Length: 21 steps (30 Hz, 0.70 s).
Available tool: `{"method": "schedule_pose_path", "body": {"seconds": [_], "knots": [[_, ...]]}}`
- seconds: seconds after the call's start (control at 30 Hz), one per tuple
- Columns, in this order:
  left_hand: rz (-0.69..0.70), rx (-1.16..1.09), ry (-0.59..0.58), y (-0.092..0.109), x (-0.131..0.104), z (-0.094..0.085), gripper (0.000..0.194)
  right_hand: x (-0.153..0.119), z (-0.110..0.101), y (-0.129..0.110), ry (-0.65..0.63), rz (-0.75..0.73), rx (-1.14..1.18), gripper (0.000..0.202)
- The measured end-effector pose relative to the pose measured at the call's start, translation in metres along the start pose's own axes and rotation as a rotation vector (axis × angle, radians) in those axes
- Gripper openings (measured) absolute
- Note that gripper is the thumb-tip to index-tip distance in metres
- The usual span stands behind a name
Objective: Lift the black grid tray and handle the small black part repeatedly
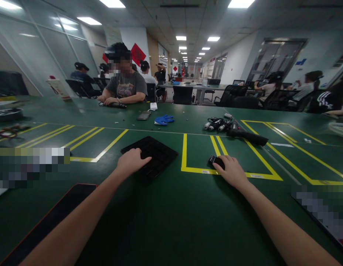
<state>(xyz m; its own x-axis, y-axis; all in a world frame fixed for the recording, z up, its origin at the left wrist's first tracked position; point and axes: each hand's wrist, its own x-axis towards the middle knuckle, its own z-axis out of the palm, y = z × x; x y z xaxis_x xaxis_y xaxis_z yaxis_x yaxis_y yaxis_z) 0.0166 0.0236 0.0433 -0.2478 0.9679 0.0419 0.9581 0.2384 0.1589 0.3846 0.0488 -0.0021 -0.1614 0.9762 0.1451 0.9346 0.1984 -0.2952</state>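
My left hand [132, 160] is closed on the left side of a flat black tray [159, 149], which has faint divisions and lies at an angle on the green table [171, 221]. Its thumb stretches over the tray's surface. To the right, my right hand [231, 170] has its fingers round a small black box-shaped device [213, 159] with pale marks on its end. The device is at the front edge of a rectangle of yellow tape [193, 170]. My fingers cover the device's right part.
Beyond the tray are a blue glove [164, 119] and a small grey grid-like piece [144, 115]. Black cylindrical parts with cables [216, 125] lie beside a long black object [249, 136]. A dark red-edged panel [68, 203] lies under my left forearm. A person [125, 79] sits opposite.
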Motion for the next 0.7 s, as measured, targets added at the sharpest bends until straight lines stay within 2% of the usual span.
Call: {"method": "schedule_pose_path", "body": {"seconds": [0.1,0.27,0.33,0.43,0.5,0.6,0.7], "knots": [[0.034,0.119,-0.079,0.001,0.001,0.002,0.061,0.000,0.001,-0.001,0.001,0.000,0.025,0.051],[0.024,0.102,-0.057,0.002,0.001,0.006,0.051,-0.006,0.004,-0.019,0.008,-0.033,0.143,0.038],[0.071,-0.017,-0.009,0.006,-0.006,0.011,0.048,-0.013,0.008,-0.035,-0.016,-0.092,0.254,0.035],[0.202,-0.313,0.029,0.023,-0.025,0.021,0.047,-0.025,0.020,-0.058,-0.045,-0.211,0.452,0.037],[0.303,-0.456,0.004,0.039,-0.041,0.030,0.047,-0.032,0.030,-0.068,-0.029,-0.304,0.579,0.035],[0.465,-0.522,-0.071,0.058,-0.061,0.041,0.044,-0.039,0.040,-0.073,0.008,-0.420,0.685,0.029],[0.552,-0.582,-0.116,0.064,-0.072,0.047,0.041,-0.043,0.037,-0.072,0.013,-0.495,0.712,0.034]]}}
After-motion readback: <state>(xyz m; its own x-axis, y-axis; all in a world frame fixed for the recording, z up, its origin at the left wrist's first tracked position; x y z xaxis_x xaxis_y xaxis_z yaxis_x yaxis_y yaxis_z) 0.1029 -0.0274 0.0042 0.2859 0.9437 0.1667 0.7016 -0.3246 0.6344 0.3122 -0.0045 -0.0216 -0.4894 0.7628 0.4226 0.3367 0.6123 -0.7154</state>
